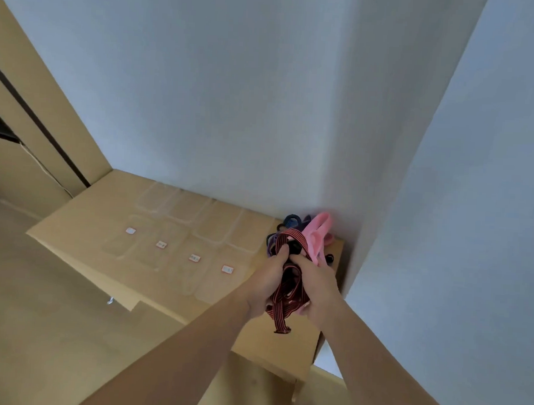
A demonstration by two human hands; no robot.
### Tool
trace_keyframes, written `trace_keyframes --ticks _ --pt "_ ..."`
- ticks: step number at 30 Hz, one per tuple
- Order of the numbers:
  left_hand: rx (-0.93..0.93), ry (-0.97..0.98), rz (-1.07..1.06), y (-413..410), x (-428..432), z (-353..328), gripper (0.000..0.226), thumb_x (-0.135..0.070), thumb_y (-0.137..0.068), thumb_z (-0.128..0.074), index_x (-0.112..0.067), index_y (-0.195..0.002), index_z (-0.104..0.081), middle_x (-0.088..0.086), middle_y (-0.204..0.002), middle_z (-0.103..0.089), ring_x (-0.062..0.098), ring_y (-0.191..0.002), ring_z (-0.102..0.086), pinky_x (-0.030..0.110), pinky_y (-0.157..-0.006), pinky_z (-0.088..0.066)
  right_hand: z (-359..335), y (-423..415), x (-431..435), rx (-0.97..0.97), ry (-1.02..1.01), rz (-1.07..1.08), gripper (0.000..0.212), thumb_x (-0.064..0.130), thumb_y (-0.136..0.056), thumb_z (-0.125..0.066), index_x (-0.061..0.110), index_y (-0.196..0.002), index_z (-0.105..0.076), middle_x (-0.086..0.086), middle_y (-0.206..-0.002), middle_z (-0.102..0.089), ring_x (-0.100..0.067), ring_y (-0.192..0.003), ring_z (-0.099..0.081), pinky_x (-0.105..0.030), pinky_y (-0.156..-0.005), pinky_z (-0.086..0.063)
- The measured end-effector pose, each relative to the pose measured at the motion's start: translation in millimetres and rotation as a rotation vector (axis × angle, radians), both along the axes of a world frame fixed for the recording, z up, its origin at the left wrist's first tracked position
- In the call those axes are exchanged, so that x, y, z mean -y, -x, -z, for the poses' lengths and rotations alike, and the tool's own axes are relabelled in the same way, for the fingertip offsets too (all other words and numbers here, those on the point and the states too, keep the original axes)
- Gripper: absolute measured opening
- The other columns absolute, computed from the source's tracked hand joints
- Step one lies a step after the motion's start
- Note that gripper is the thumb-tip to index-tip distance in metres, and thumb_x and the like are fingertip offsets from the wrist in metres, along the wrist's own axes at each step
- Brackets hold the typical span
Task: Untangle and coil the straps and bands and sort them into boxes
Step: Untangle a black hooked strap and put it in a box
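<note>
Head view: left hand [268, 279] and right hand [315, 285] clamp the red-striped strap [280, 316] over the counter's [97, 224] right edge; it looks light and limp, best pinched near its loose end.

Red-and-black striped flat strap [285, 296]: woven cloth, matt, finely ribbed along its length, rough at the cut end. Wide pink loop band [318, 236]: smooth, soft-looking, slight sheen; not discernible whether rubber or cloth. Small black clip [295, 247] on the strap: looks like hard plastic, faintly glossy. Clear rectangular boxes [183, 220]: transparent plastic, smooth, glossy at the rims. Small white red-edged labels [161, 244]: paper, matt. Tan tabletop [82, 223]: smooth, matt, wood-look board. Pale grey-blue wall [234, 92]: painted, matt, even.
</note>
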State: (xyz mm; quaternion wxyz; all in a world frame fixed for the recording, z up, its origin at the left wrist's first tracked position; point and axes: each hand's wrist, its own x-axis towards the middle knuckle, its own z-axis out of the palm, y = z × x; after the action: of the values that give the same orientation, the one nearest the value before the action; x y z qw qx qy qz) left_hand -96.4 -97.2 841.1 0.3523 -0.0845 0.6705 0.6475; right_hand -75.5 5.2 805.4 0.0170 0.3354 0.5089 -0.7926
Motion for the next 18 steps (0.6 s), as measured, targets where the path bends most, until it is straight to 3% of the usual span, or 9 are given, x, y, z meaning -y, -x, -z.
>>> trace_keyframes --ticks 4,6,11,14,16,18 --pt "0.07 0.026 -0.006 19.7 -8.5 20.7 0.037 -0.052 -0.107 -0.037 -0.031 -0.119 -0.065 0.001 -0.106 -0.075 0.016 -0.093 -0.073 0.029 -0.068 -0.058 26.7 20.8 -5.9 0.092 0.033 -0.035 0.037 0.038 -0.068 -0.08 0.034 -0.104 -0.071 -0.007 -0.098 -0.077 -0.032 -0.093 -0.073 -0.051 -0.087 -0.059" --pt "0.109 0.054 0.002 31.0 -12.5 30.9 0.045 -0.054 -0.106 -0.038 -0.024 -0.128 -0.064 0.004 -0.112 -0.074 0.018 -0.097 -0.072 0.03 -0.07 -0.058 35.0 28.7 -11.4 0.126 0.032 -0.059 0.042 0.04 -0.064 -0.08 0.032 -0.104 -0.073 -0.007 -0.097 -0.077 -0.032 -0.093 -0.074 -0.052 -0.087 -0.059" --pt "0.161 0.104 0.006 64.6 -18.7 46.9 0.047 -0.054 -0.105 -0.042 -0.018 -0.119 -0.068 0.01 -0.111 -0.075 0.025 -0.099 -0.072 0.034 -0.073 -0.059 39.4 47.1 -22.4 0.176 0.047 -0.115 0.039 0.042 -0.078 -0.077 0.025 -0.112 -0.069 -0.007 -0.102 -0.077 -0.027 -0.095 -0.073 -0.042 -0.081 -0.06" --pt "0.033 0.199 0.011 91.6 -15.4 69.2 0.043 -0.055 -0.097 -0.052 -0.023 -0.12 -0.071 0.005 -0.11 -0.077 0.024 -0.102 -0.073 0.04 -0.088 -0.059 50.6 54.5 -30.9 0.23 -0.183 -0.237 0.064 0.062 -0.066 -0.072 0.021 -0.114 -0.07 0.0 -0.096 -0.078 -0.02 -0.092 -0.074 -0.04 -0.09 -0.058" --pt "-0.045 0.281 0.028 115.8 -7.8 106.0 0.047 -0.059 -0.08 -0.062 -0.029 -0.115 -0.073 0.003 -0.111 -0.077 0.025 -0.103 -0.072 0.048 -0.098 -0.055 51.5 53.2 -38.0 0.337 -0.432 -0.328 0.064 0.072 -0.072 -0.062 0.019 -0.108 -0.067 0.0 -0.094 -0.074 -0.017 -0.086 -0.07 -0.033 -0.077 -0.056" --pt "-0.09 0.331 0.091 126.7 -1.9 115.7 0.038 -0.051 -0.076 -0.065 -0.03 -0.106 -0.076 0.001 -0.106 -0.078 0.024 -0.101 -0.072 0.049 -0.097 -0.056 54.5 50.1 -44.9 0.378 -0.617 -0.426 0.054 0.071 -0.084 -0.05 0.022 -0.106 -0.061 0.0 -0.098 -0.067 -0.018 -0.085 -0.066 -0.032 -0.07 -0.052"
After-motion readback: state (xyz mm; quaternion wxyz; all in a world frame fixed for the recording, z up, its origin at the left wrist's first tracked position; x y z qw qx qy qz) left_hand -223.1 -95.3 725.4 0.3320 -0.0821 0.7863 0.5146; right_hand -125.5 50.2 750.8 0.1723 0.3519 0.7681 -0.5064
